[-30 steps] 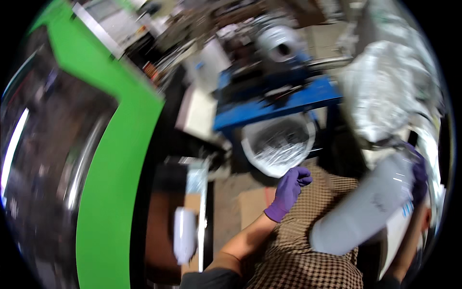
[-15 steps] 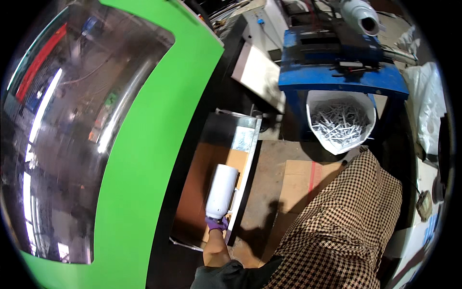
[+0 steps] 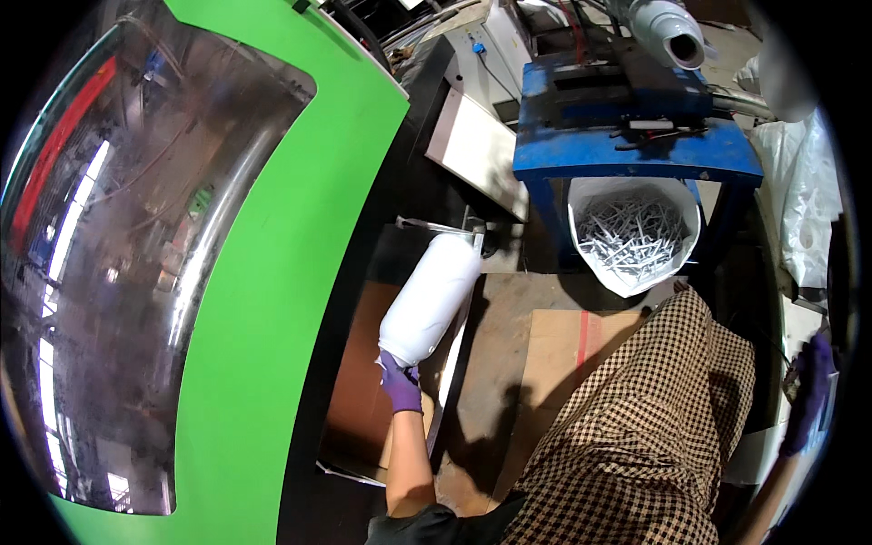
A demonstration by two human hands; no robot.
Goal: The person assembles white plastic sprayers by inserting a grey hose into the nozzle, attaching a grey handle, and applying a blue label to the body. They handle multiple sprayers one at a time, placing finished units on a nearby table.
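My left hand [image 3: 401, 381], in a purple glove, is closed round the narrow end of a white plastic bottle [image 3: 431, 298]. The bottle tilts up and to the right, above an open bin [image 3: 350, 372] with brown cardboard inside. My fingers hide part of the bottle's neck. At the far right edge, my right hand [image 3: 808, 395], also gloved in purple, is raised with its fingers stretched out and nothing visible in it. It is beside a small dark object [image 3: 790, 381] at the edge of a white surface.
A green machine [image 3: 259, 300] with a curved clear window fills the left. Ahead stands a blue bench [image 3: 636, 154] with tools on it, a white bottle-like piece [image 3: 668, 36] above, and a white container [image 3: 581, 241] of thin pale strips below. Flattened cardboard [image 3: 554, 354] lies on the floor.
The white bottle has risen out of the bin toward me, held in my left hand, and tilts more to the right. My right hand has come into view at the right edge.
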